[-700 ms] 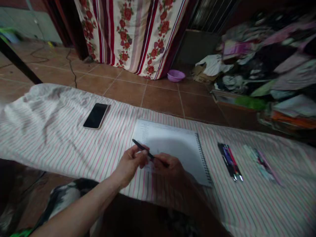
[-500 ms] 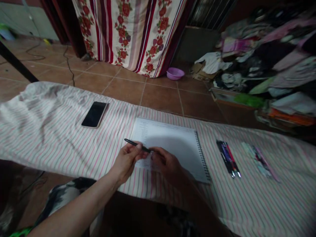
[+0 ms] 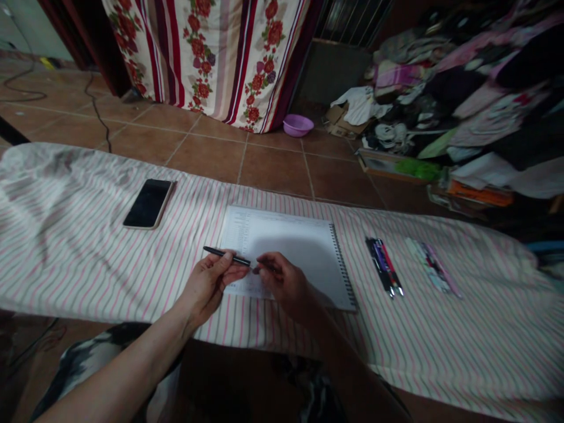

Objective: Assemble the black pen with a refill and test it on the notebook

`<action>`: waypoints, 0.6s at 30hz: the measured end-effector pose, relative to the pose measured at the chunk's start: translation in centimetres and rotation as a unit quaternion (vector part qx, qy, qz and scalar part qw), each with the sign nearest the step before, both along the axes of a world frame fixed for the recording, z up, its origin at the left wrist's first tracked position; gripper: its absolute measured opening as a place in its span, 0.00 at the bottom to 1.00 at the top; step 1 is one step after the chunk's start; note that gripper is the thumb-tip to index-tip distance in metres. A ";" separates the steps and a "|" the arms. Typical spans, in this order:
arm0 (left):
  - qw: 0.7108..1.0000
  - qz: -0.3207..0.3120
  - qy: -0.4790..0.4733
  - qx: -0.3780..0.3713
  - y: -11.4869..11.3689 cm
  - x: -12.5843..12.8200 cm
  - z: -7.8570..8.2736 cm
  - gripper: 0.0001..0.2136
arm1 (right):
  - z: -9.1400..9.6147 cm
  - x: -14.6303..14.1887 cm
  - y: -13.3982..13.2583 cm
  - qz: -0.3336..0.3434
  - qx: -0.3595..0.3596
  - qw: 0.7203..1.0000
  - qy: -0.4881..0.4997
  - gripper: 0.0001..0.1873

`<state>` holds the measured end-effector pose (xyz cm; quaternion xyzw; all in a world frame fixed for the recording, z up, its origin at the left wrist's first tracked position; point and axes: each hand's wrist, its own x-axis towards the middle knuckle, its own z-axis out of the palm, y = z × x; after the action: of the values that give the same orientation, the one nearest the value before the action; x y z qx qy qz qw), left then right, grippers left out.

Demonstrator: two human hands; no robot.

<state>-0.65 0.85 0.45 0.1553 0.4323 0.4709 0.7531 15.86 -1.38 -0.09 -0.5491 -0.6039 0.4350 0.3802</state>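
Observation:
My left hand [image 3: 206, 286] pinches a black pen [image 3: 215, 252] between thumb and fingers above the left part of an open spiral notebook [image 3: 304, 247]. The pen lies nearly level, its right end toward my other hand. Just beyond that end is my right hand [image 3: 284, 282], with its fingers curled together. Something small and dark seems to sit in those fingers, but I cannot make out what it is. A narrow gap separates them from the pen. The notebook page has writing along its left side, and its spiral runs down the right edge.
A striped cloth [image 3: 176, 264] covers the surface. A phone [image 3: 148, 204] lies at left; several pens [image 3: 384, 267] and lighter pens [image 3: 434, 267] lie right of the notebook. Beyond are a purple basin [image 3: 298, 125], a flowered curtain [image 3: 229, 59] and piled clothes [image 3: 462, 88].
My right hand has come away from the pen's end, leaving a small gap. The pen stays in my left hand. The whole view has shifted, so things appear further left.

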 end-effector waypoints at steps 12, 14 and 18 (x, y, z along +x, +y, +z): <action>1.000 0.024 0.006 -0.010 0.2 -0.2 0.5 0.06 | 0.2 -0.2 0.3 -0.014 0.020 1.000 -0.007 0.12; 1.000 0.025 0.003 -0.015 0.3 -0.3 0.6 0.06 | 0.0 -0.2 0.3 -0.009 0.030 0.999 0.000 0.15; 0.999 0.038 0.001 -0.034 0.3 -0.3 0.9 0.08 | -0.1 -0.2 0.3 -0.006 0.020 1.000 0.014 0.14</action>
<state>-0.95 1.17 1.31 0.1136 0.4548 0.4841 0.7388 15.63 -1.09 -0.20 -0.5389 -0.6038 0.4281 0.4022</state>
